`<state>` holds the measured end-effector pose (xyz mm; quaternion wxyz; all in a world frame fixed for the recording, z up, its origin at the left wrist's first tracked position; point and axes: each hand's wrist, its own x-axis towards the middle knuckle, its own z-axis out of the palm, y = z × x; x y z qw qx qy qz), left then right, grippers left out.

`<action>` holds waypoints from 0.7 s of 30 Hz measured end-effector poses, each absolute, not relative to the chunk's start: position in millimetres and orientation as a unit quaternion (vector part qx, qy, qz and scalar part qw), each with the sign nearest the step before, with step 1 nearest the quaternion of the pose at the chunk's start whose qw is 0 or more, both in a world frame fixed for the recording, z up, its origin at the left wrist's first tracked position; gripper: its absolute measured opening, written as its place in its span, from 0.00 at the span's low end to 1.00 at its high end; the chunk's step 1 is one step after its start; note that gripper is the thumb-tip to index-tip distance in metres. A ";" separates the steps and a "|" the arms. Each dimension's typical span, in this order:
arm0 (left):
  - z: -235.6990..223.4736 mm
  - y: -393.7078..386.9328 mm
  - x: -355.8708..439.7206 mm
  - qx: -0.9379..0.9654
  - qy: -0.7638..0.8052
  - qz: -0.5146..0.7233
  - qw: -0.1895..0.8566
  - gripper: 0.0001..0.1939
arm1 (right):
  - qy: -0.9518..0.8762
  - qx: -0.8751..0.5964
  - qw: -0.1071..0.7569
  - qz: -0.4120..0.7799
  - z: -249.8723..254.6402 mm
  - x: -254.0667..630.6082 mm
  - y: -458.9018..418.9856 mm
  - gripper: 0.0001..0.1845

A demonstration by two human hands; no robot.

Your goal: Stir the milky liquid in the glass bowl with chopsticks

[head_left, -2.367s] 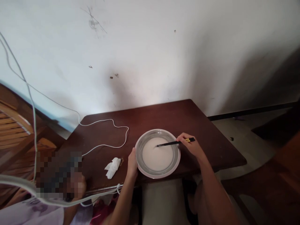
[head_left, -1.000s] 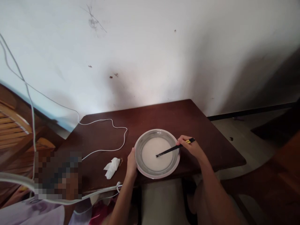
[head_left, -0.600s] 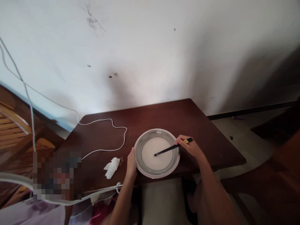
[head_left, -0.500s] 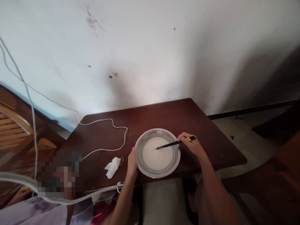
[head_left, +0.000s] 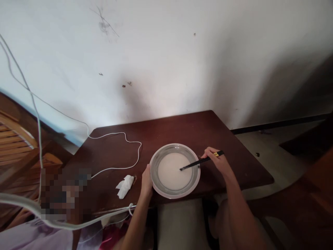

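Note:
A round metal basin (head_left: 170, 195) with a pale rim sits at the front edge of the table, holding a smooth, off-white liquid (head_left: 171, 173). My left hand (head_left: 146, 178) grips the basin's left side, its fingers mostly hidden behind the wall. In my right hand (head_left: 215, 160), fingers closed, is a pair of black chopsticks (head_left: 194, 164) with yellow bands near the top. They slant down to the left over the basin's right rim, tips in the liquid right of its middle.
A crumpled white tissue (head_left: 125, 186) lies on the dark red-brown table (head_left: 177, 128), left of the basin. A thin white cable (head_left: 111, 168) winds across the tabletop. At lower left are a thicker white cable (head_left: 78, 226), a person's lilac garment (head_left: 36, 236) and a blurred-out patch. A white wall (head_left: 166, 62) stands behind.
My right hand and the chopsticks have shifted to the right and slightly down, the tips moving from the liquid's middle toward its right side. My left hand and the basin stay in place.

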<state>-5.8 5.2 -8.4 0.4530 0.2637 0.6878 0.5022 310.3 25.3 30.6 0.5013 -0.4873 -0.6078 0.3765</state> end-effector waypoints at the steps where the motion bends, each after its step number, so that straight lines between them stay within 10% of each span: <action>1: -8.2 5.0 -5.5 0.261 0.688 0.503 0.454 0.23 | -0.614 -0.476 0.493 0.392 30.5 309.3 24.8 0.22; 21: -9.0 4.2 -5.5 0.287 0.696 0.491 0.438 0.29 | -0.611 -0.484 0.499 0.378 29.2 310.3 25.6 0.19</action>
